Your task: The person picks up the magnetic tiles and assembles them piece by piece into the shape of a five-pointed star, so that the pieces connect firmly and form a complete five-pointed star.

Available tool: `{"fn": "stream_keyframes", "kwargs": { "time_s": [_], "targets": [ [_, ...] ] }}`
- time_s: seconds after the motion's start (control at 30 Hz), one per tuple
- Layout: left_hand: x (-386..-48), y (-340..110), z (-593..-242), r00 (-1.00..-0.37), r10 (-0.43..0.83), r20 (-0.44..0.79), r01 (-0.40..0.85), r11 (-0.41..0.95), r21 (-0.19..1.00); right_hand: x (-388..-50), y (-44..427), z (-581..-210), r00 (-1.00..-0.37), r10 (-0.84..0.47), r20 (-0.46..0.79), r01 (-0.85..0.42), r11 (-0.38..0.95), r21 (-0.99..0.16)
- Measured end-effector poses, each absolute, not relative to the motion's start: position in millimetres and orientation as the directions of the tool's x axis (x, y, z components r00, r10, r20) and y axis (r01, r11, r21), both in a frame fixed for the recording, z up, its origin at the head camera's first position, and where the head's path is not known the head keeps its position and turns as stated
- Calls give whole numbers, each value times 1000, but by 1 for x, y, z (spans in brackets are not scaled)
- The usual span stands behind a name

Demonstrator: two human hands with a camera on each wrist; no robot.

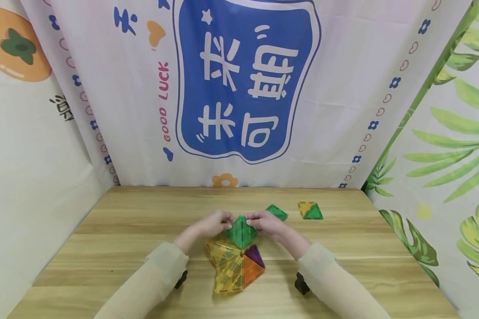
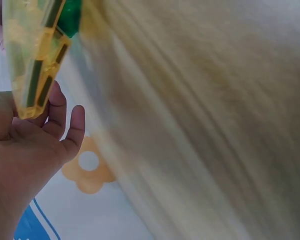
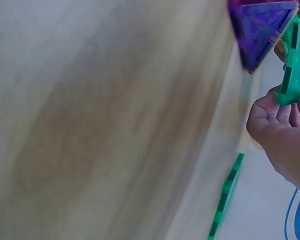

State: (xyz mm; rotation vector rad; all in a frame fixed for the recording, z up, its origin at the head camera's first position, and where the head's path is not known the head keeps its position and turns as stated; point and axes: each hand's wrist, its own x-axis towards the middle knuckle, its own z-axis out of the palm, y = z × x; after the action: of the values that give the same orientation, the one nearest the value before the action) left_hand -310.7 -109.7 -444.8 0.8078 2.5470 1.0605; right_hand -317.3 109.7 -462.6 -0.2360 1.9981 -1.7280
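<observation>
Both hands hold a pair of joined green triangular magnetic tiles [image 1: 242, 232] just beyond a built shape on the table. My left hand [image 1: 219, 222] pinches their left corner; in the left wrist view, a yellow tile [image 2: 32, 65] partly hides that hand's fingertips. At the opposite corner, my right hand [image 1: 266, 221] pinches the green tiles, thumb and fingers on either side of the edge in the right wrist view. The built shape has yellow tiles [image 1: 229, 272] on the left, an orange triangle [image 1: 252, 271] and a purple triangle [image 1: 255, 255] on the right.
Behind the right hand lies a green tile [image 1: 277, 212]. Farther right, a yellow triangle [image 1: 304, 207] and a green triangle [image 1: 313, 212] lie together. A printed cloth [image 1: 143, 168] hangs at the back edge of the wooden table [image 1: 115, 266].
</observation>
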Motion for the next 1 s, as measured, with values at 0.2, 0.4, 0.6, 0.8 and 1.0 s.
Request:
{"fn": "stream_keyframes", "kwargs": {
  "time_s": [0.2,0.4,0.6,0.8,1.0],
  "targets": [
    [-309,-112,-453,-811,584,-41,392,594,703,-316,105,-465,-874,-432,-221,92,299,-950],
    [-308,-113,-461,-809,585,-59,381,597,706,-315,107,-464,-867,-466,-176,-10,369,-929],
    [-306,-118,-455,-811,581,-59,372,592,715,-318,123,-460,-869,-494,-28,-226,446,-866],
    [-296,-131,-436,-785,619,-20,427,564,707,-326,149,-450,-866,-488,108,-417,586,-695],
    [-293,-133,-438,-737,675,28,572,603,556,-338,178,-452,-880,-454,138,-443,681,-583]
  ]
}}
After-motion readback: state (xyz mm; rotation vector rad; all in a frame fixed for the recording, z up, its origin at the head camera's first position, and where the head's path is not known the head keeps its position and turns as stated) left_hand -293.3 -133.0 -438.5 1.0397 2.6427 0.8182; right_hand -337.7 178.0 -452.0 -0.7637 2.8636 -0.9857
